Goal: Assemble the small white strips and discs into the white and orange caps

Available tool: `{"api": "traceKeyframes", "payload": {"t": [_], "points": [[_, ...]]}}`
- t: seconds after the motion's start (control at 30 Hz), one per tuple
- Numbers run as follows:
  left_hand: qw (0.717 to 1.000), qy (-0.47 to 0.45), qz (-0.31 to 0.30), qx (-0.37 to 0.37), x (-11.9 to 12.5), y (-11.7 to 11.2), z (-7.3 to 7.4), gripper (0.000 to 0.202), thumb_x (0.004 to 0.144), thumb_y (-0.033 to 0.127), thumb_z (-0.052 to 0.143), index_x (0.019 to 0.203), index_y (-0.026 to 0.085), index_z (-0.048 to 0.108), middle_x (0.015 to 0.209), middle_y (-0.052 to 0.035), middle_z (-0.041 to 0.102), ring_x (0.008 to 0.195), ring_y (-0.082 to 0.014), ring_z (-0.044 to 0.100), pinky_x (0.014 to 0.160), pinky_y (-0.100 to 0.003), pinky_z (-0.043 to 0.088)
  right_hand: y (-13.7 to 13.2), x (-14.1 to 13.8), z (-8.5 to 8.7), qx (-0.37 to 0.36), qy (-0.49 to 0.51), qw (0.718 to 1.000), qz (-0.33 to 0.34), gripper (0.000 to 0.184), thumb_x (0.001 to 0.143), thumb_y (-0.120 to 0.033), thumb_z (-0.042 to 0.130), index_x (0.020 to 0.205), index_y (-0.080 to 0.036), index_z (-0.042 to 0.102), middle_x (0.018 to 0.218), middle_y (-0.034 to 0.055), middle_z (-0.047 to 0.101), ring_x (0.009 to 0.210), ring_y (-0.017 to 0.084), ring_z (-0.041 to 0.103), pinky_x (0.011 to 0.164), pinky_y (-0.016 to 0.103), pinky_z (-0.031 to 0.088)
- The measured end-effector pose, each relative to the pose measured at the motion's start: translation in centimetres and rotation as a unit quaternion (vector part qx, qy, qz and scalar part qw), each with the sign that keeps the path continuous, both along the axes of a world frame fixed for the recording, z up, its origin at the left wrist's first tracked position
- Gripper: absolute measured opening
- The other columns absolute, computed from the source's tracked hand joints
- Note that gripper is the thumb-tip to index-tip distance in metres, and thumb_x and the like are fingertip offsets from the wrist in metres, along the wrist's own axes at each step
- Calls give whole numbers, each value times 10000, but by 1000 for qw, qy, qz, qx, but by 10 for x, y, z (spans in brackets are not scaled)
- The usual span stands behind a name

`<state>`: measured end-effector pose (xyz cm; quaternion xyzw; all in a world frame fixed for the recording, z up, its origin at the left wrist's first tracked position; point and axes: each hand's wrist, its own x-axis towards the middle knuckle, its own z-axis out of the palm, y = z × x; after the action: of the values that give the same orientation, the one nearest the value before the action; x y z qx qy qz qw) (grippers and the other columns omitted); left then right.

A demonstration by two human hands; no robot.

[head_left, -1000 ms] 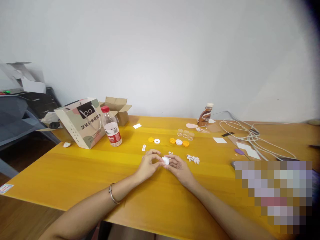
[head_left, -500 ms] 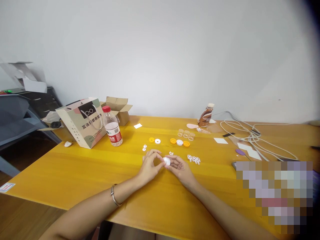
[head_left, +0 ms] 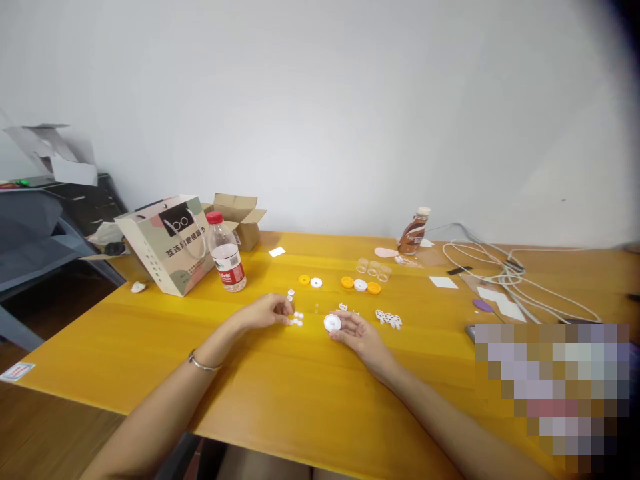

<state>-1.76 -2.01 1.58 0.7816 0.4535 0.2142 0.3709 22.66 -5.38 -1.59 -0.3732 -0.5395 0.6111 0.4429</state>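
My right hand grips a round white plastic disc by its edge, its face turned up towards me. Off to the left, my left hand has its fingertips pinched down at the table beside several small white round pieces. Whatever lies between those fingertips is hidden. Just beyond that hand are small white parts. White cut-out pieces lie to the right of my right hand, and a small white crown-shaped part sits behind it.
Farther back are yellow rings, white rings and clear rings. A water bottle, paper bag and cardboard box stand left. A brown drink bottle and coiled white cables are right.
My left hand has let go of the white disc and moved left to the small white pieces, uncovering some. My right hand stays in place, still holding the disc.
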Motion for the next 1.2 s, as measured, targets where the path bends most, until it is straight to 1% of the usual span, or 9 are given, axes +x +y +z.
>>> {"api": "traceKeyframes", "payload": {"t": [0.1,0.37,0.5,0.6,0.83,1.0,1.07,1.13,1.2], "points": [[999,12,-32,-26,-8,3,-4,291,577,291,671,785,124,554,748,-16,565,652,-109,501,586,-199,395,1,0,-1,-1,-3,1000,4,396,581,-270,712,942,-213,559,847,33,645,798,177,592,817,365,436],[996,89,10,31,4,-1,-3,177,649,278,567,721,123,611,688,-17,610,615,-111,526,550,-178,368,-1,0,4,-3,-16,1000,6,393,573,-294,714,925,-206,564,836,29,645,799,175,593,828,356,428],[985,130,72,88,5,-3,2,165,655,257,537,692,137,644,638,6,623,591,-99,529,553,-171,348,-1,0,5,0,-20,1000,11,390,573,-306,713,920,-203,567,835,32,645,800,178,593,824,358,430],[989,80,81,95,11,-6,2,189,681,283,523,715,147,649,627,15,630,581,-96,539,545,-163,360,0,0,4,2,-16,1000,16,380,580,-291,708,924,-206,568,838,29,645,794,169,590,815,345,430],[993,-87,59,49,37,-15,-4,222,685,286,564,794,109,643,705,-47,656,644,-137,592,613,-211,450,3,1,0,14,8,1000,8,352,607,-260,680,937,-219,563,847,21,624,792,160,567,721,288,450],[987,-107,69,93,55,-25,0,199,737,276,524,806,129,638,779,-49,662,690,-134,595,642,-218,454,3,1,-1,14,11,1000,0,317,619,-254,661,920,-223,564,808,5,615,724,138,554,673,262,442],[983,-121,79,108,61,-27,1,209,738,256,530,889,138,615,800,-46,662,711,-134,599,666,-225,455,3,1,0,16,9,1000,-5,301,620,-257,657,906,-223,569,800,1,613,710,133,550,662,258,439],[981,-133,89,112,67,-28,2,234,736,243,538,942,145,591,800,-40,662,717,-133,601,678,-230,455,2,0,0,19,5,1000,-9,291,622,-256,654,900,-221,574,797,1,611,715,133,547,659,256,438],[982,-133,88,99,73,-27,2,197,736,239,540,896,147,606,791,-35,664,716,-135,601,675,-229,453,1,-1,1,22,1,1000,-11,286,623,-251,653,898,-218,578,794,3,610,729,135,545,662,253,441]]}}
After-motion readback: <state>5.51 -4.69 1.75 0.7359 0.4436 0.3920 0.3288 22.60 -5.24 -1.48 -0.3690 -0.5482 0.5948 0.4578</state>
